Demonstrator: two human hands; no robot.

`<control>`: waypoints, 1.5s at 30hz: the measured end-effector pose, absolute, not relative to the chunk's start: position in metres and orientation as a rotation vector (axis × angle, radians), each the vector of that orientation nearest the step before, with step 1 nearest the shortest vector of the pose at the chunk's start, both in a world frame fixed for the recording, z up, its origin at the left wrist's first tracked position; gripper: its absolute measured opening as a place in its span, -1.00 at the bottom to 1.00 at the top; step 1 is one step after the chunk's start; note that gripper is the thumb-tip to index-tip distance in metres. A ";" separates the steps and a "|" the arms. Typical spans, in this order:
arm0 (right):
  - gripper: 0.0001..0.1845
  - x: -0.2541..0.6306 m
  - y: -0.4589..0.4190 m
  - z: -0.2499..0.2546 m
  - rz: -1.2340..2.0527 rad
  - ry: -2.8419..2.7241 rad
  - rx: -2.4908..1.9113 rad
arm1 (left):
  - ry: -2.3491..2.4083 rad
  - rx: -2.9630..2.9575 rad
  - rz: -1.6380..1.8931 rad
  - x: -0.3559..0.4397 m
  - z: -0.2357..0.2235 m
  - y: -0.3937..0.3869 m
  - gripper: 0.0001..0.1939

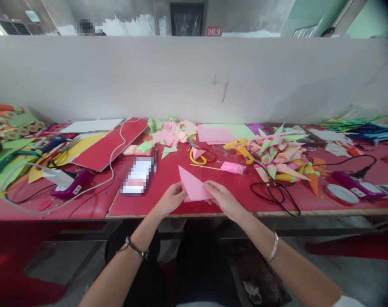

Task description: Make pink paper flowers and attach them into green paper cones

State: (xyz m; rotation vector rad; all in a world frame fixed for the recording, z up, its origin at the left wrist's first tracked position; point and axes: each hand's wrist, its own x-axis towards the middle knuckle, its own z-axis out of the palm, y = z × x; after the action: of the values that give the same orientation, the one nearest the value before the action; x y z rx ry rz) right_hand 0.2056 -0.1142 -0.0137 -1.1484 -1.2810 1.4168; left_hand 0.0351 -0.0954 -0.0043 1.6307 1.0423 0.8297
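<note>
A folded sheet of pink paper is held up between my two hands above the front edge of the red table. My left hand grips its left side, fingers partly behind the paper. On the right corner, my right hand pinches it with thumb and fingers. Just beyond lie yellow-handled scissors with a small pink paper triangle on them. A thin stick and a pink packet rest nearby.
Left of my hands lies a phone. Rightward are a yellow glue gun, many paper cones, a black cable, a white dish and a purple power strip. Cut paper pieces lie behind, before a grey partition.
</note>
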 end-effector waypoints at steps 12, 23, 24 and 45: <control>-0.12 0.204 -0.125 0.007 0.220 -2.028 -1.267 | 1.381 1.909 0.856 0.040 0.008 -0.101 -0.88; -0.67 0.226 -0.108 0.030 0.572 -1.699 -1.205 | 1.251 1.720 0.851 0.024 0.017 -0.092 -0.70; -0.71 0.230 -0.105 0.030 0.642 -1.691 -1.156 | 1.232 1.671 0.855 0.022 0.017 -0.089 -0.69; -0.76 0.207 -0.012 0.020 0.908 -1.383 -0.986 | 0.960 1.238 1.102 0.022 0.023 -0.021 -0.37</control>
State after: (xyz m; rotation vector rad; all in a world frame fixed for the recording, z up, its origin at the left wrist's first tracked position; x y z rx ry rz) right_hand 0.2068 -0.0118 0.0200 -0.9865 -1.3828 0.9080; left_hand 0.0216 -0.0208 0.0230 1.2384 0.9600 1.1017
